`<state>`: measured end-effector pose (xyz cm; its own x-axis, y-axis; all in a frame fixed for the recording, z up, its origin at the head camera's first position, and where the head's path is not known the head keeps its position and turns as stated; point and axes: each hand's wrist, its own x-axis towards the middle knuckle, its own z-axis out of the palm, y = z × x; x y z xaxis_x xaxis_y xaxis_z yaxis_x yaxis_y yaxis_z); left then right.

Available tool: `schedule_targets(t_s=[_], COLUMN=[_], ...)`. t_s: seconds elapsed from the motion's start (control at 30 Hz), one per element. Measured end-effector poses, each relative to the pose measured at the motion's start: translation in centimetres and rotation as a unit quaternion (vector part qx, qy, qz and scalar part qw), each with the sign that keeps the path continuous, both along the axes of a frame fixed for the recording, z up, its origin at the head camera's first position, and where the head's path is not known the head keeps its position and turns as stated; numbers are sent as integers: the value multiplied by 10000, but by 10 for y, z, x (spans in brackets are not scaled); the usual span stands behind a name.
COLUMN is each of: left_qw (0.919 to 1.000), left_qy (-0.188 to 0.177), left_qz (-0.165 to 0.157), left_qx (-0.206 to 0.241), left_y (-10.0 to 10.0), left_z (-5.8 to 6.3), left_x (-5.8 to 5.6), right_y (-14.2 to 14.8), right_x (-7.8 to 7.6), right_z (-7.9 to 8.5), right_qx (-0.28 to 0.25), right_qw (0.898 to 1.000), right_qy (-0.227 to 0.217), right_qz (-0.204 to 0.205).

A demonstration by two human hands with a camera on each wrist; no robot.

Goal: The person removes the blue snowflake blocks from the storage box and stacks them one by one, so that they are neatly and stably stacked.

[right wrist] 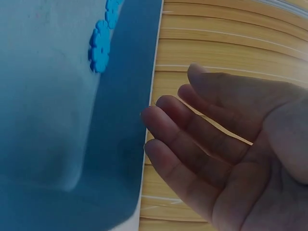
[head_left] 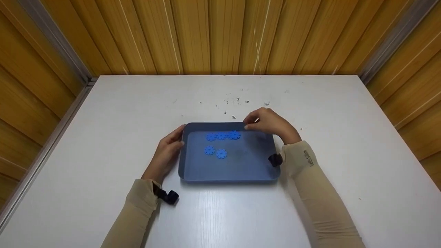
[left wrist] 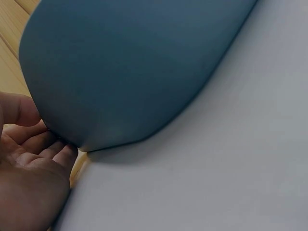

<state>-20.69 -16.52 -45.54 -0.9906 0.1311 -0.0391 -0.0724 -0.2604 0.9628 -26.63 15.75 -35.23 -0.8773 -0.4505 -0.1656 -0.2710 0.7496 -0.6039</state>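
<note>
A shallow blue-grey tray [head_left: 241, 165] lies on the white table. Inside, bright blue notched discs [head_left: 221, 154], flower-like in outline, are spread: several in a row along the far wall and two nearer the middle. At the tray's left side my left hand [head_left: 167, 151] grips the edge, its fingers [left wrist: 62, 154] curled against the wall and the thumb close to the rim. My right hand [head_left: 270, 122] is at the far right rim. In the right wrist view its fingertips [right wrist: 156, 151] meet the rim, loosely bent, with the thumb held apart and nothing in the palm.
The white table [head_left: 344, 137] carries small dark marks [head_left: 237, 100] beyond the tray. Yellow wood-look panels [head_left: 224, 38] stand behind and at both sides, with grey metal posts at the corners. Small black cameras [head_left: 172, 197] are strapped at both wrists over beige sleeves [head_left: 320, 193].
</note>
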Motion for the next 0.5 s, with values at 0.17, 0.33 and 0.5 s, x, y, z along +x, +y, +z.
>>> schedule_targets(t_s=[0.17, 0.33, 0.5], left_qw=[10000, 10000, 10000], left_qy=[-13, -12, -60], left_qz=[-6, -13, 5], left_qx=[-52, 12, 77], left_y=[1, 0, 1], left_z=[1, 2, 3], left_x=[0, 0, 1], right_y=[-9, -17, -24], right_x=[-3, -4, -4], right_z=[-7, -14, -22], right_qx=[10, 57, 166], right_qw=[9999, 9996, 9991], right_qy=[-87, -162, -277], right_qz=[137, 237, 291])
